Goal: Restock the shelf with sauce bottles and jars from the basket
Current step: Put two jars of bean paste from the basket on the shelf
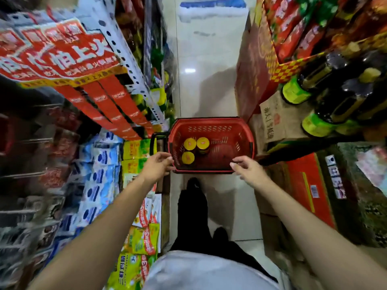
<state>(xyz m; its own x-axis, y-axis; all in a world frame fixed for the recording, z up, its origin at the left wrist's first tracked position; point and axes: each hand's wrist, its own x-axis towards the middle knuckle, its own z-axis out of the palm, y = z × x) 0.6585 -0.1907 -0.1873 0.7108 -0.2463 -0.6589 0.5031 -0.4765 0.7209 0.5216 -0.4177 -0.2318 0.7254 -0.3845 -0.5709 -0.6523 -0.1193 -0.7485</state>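
Observation:
A red plastic basket (211, 124) with black handles stands on the tiled aisle floor ahead of my feet. Three jars with yellow lids (189, 143) sit in its left half; the right half shows only the red bottom. My left hand (157, 166) reaches to the basket's near left corner, fingers loosely curled, fingertips at the rim. My right hand (248, 169) hovers at the near right corner, fingers relaxed, holding nothing. Dark sauce bottles with green labels (326, 97) lie stacked on the shelf at the upper right.
Shelves crowd both sides of the narrow aisle: red boxes (62, 53) and bagged goods (98, 164) on the left, cardboard cartons (276, 120) and red cases (303, 183) on the right. Pale floor tiles (205, 80) run on beyond the basket.

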